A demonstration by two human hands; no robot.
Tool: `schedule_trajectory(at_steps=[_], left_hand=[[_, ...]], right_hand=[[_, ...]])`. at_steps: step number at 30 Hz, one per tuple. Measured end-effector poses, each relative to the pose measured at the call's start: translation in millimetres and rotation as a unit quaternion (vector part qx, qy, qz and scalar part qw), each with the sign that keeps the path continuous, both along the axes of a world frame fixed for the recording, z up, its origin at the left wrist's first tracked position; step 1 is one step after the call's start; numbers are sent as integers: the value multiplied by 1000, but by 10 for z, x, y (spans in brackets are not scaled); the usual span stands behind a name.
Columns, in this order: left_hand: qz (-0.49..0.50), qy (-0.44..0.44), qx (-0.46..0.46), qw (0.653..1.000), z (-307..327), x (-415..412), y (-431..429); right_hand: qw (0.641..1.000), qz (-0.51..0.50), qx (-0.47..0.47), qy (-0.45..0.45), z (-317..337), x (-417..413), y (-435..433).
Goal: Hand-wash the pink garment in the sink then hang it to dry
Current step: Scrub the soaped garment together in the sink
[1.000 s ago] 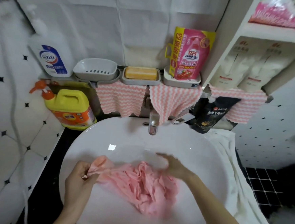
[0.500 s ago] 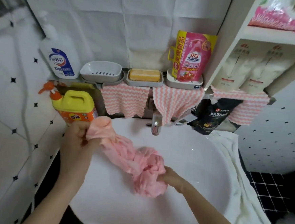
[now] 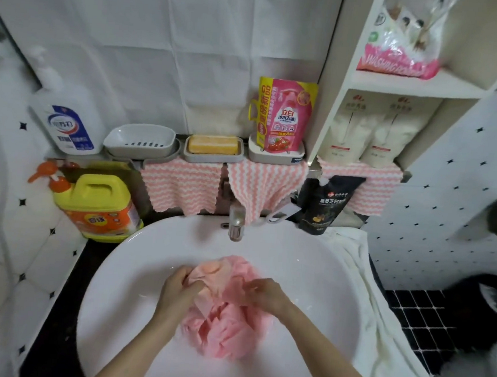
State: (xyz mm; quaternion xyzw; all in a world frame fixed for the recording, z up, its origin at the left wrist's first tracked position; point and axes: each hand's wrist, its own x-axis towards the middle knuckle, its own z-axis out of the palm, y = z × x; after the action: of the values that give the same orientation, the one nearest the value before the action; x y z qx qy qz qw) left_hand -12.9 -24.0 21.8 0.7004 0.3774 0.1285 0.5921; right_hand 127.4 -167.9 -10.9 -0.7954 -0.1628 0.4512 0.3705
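The pink garment (image 3: 224,326) lies bunched in the middle of the white sink (image 3: 133,271), below the faucet (image 3: 236,220). My left hand (image 3: 178,287) grips a fold of the garment at its upper left, fingers curled round the cloth. My right hand (image 3: 266,291) pinches the garment at its upper right. The two hands are close together over the bundle, and the lower part of the cloth spreads toward me between my forearms.
A yellow detergent jug (image 3: 97,206) stands left of the sink, with a white bottle (image 3: 68,117) above it. On the ledge sit an empty soap dish (image 3: 139,139), a yellow soap bar (image 3: 213,144) and a pink refill pouch (image 3: 284,119). A white towel (image 3: 361,286) drapes the sink's right side.
My left hand, which had lifted one end of the garment up at the left, has come down to the sink's middle. Both hands now meet on the bunched cloth.
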Motion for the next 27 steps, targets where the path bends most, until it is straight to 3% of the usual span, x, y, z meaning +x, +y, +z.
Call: schedule_trajectory(at_steps=[2, 5, 11, 14, 16, 20, 27], left_hand=[[19, -10, 3, 1000, 22, 88, 50], [75, -29, 1, 997, 182, 111, 205], [106, -23, -32, 994, 255, 56, 436], [101, -24, -37, 994, 238, 44, 428], [103, -32, -47, 993, 260, 26, 420], [102, -30, -60, 993, 297, -39, 422], [82, -23, -68, 994, 230, -68, 384]], right_hand=[[998, 1, -6, -65, -63, -31, 24], [988, -87, 99, -85, 112, 17, 132], [913, -159, 258, -272, 1000, 406, 864], [839, -72, 217, -494, 1281, 666, 1316], [809, 2, 128, -573, 1340, 826, 1529], [776, 60, 11, -628, 1274, 977, 1671], [709, 80, 31, -700, 1280, 917, 1548]])
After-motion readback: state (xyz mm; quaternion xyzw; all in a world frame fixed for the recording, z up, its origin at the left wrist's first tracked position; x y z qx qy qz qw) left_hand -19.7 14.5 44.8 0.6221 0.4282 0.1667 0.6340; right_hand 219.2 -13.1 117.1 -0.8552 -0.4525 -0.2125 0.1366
